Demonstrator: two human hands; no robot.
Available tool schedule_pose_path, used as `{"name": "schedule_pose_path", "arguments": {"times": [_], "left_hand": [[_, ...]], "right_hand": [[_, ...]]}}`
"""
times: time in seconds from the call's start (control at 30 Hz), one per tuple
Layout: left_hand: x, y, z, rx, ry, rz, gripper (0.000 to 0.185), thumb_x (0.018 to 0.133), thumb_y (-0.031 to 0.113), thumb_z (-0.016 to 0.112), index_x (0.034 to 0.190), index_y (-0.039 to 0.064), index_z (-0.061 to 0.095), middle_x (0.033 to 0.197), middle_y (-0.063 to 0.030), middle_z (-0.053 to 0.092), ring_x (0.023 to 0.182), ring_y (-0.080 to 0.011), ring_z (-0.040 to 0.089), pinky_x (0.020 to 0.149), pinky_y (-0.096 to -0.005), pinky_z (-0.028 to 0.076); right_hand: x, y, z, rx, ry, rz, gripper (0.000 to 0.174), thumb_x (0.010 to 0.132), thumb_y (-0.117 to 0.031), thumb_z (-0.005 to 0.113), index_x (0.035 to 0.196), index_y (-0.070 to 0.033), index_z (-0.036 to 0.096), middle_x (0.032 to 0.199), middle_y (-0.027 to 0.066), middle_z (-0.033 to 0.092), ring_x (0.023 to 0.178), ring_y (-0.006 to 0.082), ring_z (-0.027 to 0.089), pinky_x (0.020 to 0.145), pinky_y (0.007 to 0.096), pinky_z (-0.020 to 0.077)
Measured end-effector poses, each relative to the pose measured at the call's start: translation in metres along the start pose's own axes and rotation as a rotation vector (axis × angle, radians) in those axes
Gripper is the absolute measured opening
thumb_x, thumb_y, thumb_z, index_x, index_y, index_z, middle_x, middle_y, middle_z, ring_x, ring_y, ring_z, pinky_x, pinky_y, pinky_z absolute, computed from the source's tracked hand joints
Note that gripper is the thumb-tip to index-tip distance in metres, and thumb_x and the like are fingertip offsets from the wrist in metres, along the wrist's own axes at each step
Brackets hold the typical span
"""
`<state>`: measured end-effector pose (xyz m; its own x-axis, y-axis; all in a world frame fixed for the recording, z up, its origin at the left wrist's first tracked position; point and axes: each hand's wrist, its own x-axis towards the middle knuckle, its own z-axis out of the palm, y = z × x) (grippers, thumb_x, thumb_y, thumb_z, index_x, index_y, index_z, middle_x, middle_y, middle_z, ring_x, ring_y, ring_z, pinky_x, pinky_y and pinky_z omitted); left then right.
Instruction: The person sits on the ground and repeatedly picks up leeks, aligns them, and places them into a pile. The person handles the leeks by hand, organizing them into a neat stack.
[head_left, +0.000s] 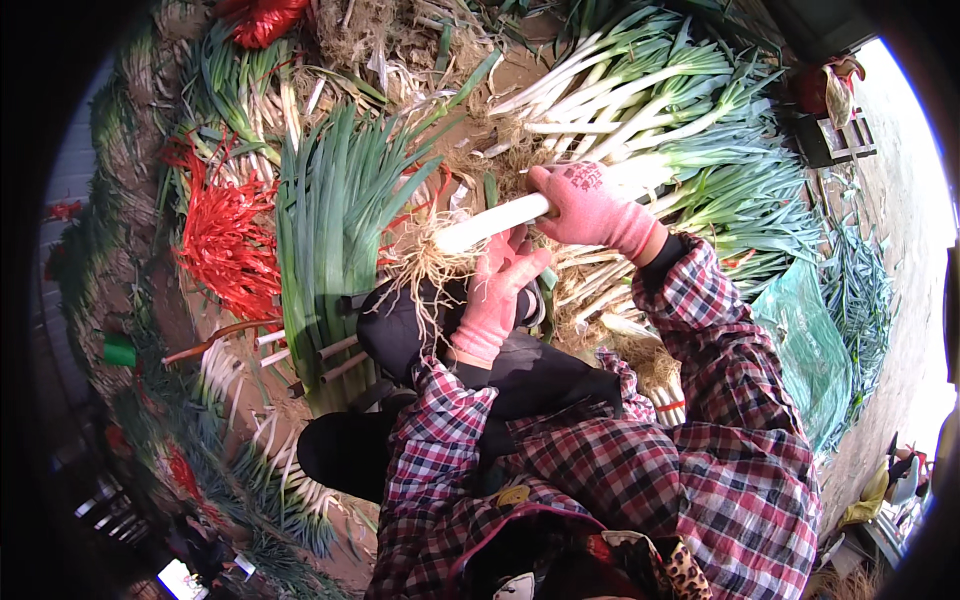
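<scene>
My right hand (589, 206), in a pink work glove, grips the white stalk of a large green onion or leek (491, 223). Its tangled roots (431, 262) hang at the left end, over my dark-trousered knee. Beyond the hand, the stalk runs right toward the leafy pile. My left hand (499, 292), gloved alike, is just below the stalk near the roots, its thumb and fingers apart. Some fingertips pass behind the stalk; whether they touch it is unclear. Left of my hands a sheaf of long green leaves (330, 202) rests on a rack of metal bars (341, 356).
Long onions (697, 135) lie heaped at right, beside a green plastic sheet (802, 349). Red plastic ties (225, 232) spill at left. Dry roots and peelings (375, 45) litter the ground ahead. Smaller onions (277, 472) lie at lower left; a banded bunch (667, 401) is beside me.
</scene>
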<state>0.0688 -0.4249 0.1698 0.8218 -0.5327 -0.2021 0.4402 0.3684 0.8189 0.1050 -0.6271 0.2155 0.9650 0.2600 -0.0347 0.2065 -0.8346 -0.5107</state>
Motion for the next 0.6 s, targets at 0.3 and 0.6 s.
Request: {"name": "schedule_pose_path", "arguments": {"times": [0.3,0.6], "left_hand": [[0.005,0.032,-0.056,-0.411,0.094,0.129,0.073,0.100,0.050,0.063,0.148,-0.002,0.044,0.155,-0.0175,0.043,0.143,-0.0338,0.040,0.123,-0.0521,0.026],[-0.002,0.011,-0.086,-0.471,0.349,0.195,0.046,0.089,0.051,0.078,0.119,0.018,0.068,0.139,-0.0188,0.058,0.144,-0.0457,0.039,0.116,-0.0645,0.034]], "right_hand": [[0.008,-0.050,0.074,0.085,0.178,-0.246,0.055,0.076,-0.033,0.077,0.119,-0.006,0.055,0.105,0.0158,0.065,0.100,0.0372,0.065,0.087,0.0498,0.0502],[-0.113,0.081,0.182,1.018,0.777,0.970,0.077,0.096,-0.034,0.073,0.157,-0.003,0.037,0.159,0.0206,0.040,0.146,0.0365,0.037,0.121,0.0493,0.0294]]}}
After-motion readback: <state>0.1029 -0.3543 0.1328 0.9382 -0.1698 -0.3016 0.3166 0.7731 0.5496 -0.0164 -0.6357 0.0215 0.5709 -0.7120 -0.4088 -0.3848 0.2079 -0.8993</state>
